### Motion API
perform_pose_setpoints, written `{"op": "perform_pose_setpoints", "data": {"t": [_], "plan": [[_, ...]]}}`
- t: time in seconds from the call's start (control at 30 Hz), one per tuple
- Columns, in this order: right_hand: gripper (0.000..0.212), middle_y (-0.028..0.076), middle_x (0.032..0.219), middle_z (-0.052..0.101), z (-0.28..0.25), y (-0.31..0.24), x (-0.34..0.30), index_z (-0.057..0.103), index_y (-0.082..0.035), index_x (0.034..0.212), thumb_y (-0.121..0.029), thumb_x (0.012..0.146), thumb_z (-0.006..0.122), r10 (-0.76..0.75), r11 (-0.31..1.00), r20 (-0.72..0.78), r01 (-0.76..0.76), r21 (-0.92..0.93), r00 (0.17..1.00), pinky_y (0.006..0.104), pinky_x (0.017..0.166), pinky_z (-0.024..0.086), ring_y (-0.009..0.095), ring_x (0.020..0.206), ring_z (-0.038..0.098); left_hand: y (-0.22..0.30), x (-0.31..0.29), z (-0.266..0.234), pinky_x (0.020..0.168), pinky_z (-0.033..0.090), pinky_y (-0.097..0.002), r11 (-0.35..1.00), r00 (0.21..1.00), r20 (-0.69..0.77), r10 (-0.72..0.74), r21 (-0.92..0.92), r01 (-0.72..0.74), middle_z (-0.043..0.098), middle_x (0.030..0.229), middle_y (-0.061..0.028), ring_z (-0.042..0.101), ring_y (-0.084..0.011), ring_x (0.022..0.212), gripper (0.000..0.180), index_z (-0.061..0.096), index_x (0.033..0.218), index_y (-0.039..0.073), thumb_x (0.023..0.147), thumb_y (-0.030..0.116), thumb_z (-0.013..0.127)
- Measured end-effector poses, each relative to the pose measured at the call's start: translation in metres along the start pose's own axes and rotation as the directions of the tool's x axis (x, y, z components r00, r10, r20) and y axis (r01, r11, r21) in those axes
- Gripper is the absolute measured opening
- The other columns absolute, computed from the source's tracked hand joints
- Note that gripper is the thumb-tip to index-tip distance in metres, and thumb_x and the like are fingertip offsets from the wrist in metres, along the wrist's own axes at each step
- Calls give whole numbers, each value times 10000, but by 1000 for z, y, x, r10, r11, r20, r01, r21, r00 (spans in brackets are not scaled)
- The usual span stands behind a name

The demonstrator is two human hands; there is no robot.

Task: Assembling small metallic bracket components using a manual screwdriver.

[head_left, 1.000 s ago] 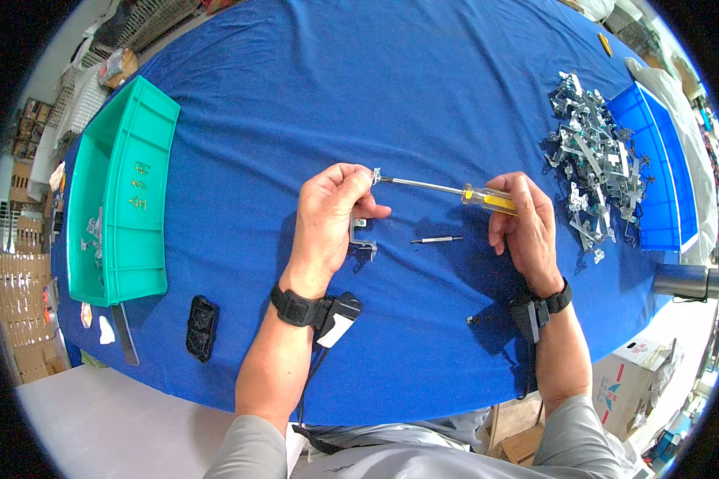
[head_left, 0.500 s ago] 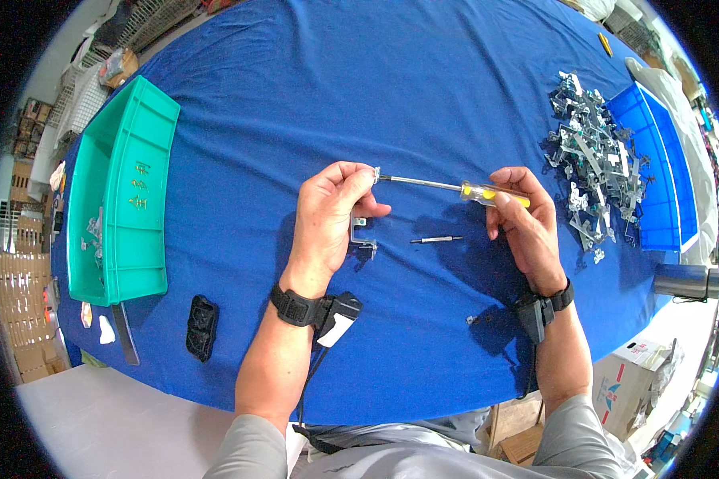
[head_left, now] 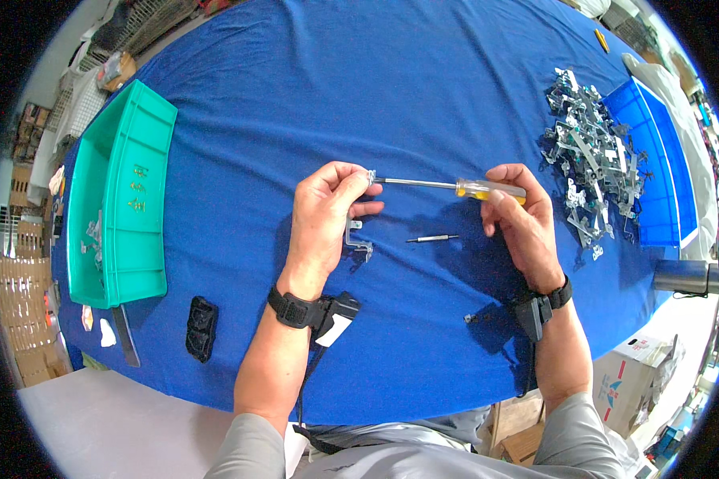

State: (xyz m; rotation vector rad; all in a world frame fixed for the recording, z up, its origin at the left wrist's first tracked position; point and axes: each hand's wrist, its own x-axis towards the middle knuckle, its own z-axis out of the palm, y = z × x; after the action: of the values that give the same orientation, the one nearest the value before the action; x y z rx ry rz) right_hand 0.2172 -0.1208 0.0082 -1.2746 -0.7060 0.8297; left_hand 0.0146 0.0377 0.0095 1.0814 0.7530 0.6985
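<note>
My left hand [head_left: 327, 209] is closed on a bent metal bracket [head_left: 358, 235], whose lower end sticks out below the fingers. In my right hand [head_left: 522, 219] I grip the clear and yellow handle of a screwdriver [head_left: 431, 185], thumb and fingers around it. The screwdriver's shaft points left, and its tip meets a small metal part at my left fingertips; the exact contact is too small to make out. On the cloth below the shaft lies a short, thin double-ended metal bit [head_left: 433, 239].
A green bin [head_left: 140, 199] with a few metal parts stands at the left. At the right, a heap of metal brackets [head_left: 591, 152] lies against a blue bin [head_left: 655, 160]. A black tray-like object [head_left: 202, 328] and several small parts [head_left: 478, 318] rest on the blue cloth.
Both hands have shifted slightly left with the bracket and screwdriver. The screwdriver's handle has turned, showing less yellow on top.
</note>
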Motion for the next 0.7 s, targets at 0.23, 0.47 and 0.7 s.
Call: {"op": "perform_pose_setpoints", "data": {"t": [0.23, 0.47, 0.7], "plan": [[227, 63, 820, 628, -10, -9, -3, 547, -11, 1141, -139, 961, 598, 180, 981, 102, -186, 49, 978, 221, 521, 473, 99, 660, 587, -3, 1, -8, 712, 597, -313, 1000, 999, 24, -25, -10, 25, 677, 885, -100, 698, -199, 821, 139, 656, 916, -8, 935, 125, 621], [289, 71, 826, 623, 2, 0, 0, 540, -14, 1163, -252, 998, 552, -5, 1000, 4, 5, -30, 1000, 227, 465, 461, 111, 613, 590, -1, 4, -7, 719, 597, -306, 999, 998, 35, -43, -29, 44, 686, 906, -111, 703, -211, 832, 140, 652, 921, -14, 942, 117, 606], [287, 78, 847, 617, -12, -12, -2, 547, -13, 1157, -253, 1000, 555, 258, 960, 145, -237, -150, 955, 232, 468, 469, 107, 618, 589, -2, 3, -12, 704, 601, -303, 998, 998, 33, -48, -32, 49, 683, 913, -106, 708, -218, 836, 141, 638, 947, -11, 955, 121, 590]]}}
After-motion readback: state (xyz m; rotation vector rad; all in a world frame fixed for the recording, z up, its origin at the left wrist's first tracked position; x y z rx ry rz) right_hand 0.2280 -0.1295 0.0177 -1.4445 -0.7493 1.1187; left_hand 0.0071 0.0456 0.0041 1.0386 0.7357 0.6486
